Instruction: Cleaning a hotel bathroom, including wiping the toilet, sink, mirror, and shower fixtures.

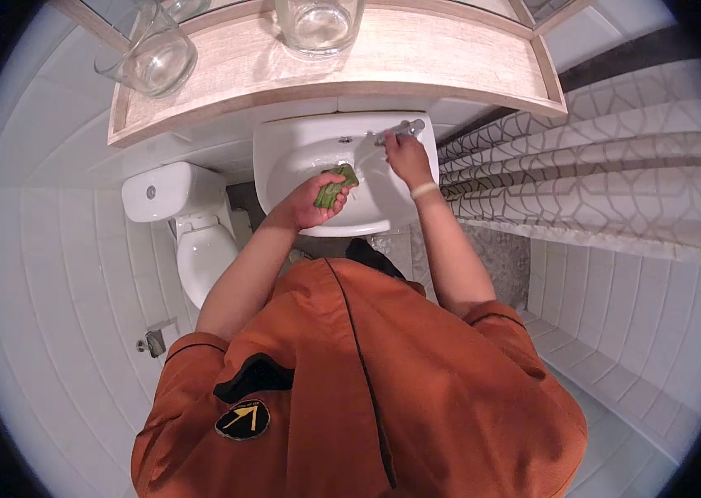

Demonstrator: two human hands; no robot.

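Observation:
My left hand (322, 200) is closed around a folded green cloth (337, 187), holding it above the basin of a white washbasin (276, 159). At the basin's back right corner, my right hand (408, 159) has its fingers on a chrome faucet (413, 127). The fingertips hide part of the faucet. Near the cloth the bowl looks wet, but I cannot tell whether water is running. A small chrome overflow fitting (345, 140) sits in the back wall of the bowl.
Above the basin juts a wooden shelf (437, 56) with a glass vessel (319, 28) in the middle and another glass vessel (154, 62) at its left. A white toilet (164, 193) stands to the left. A patterned shower curtain (587, 162) hangs close on the right.

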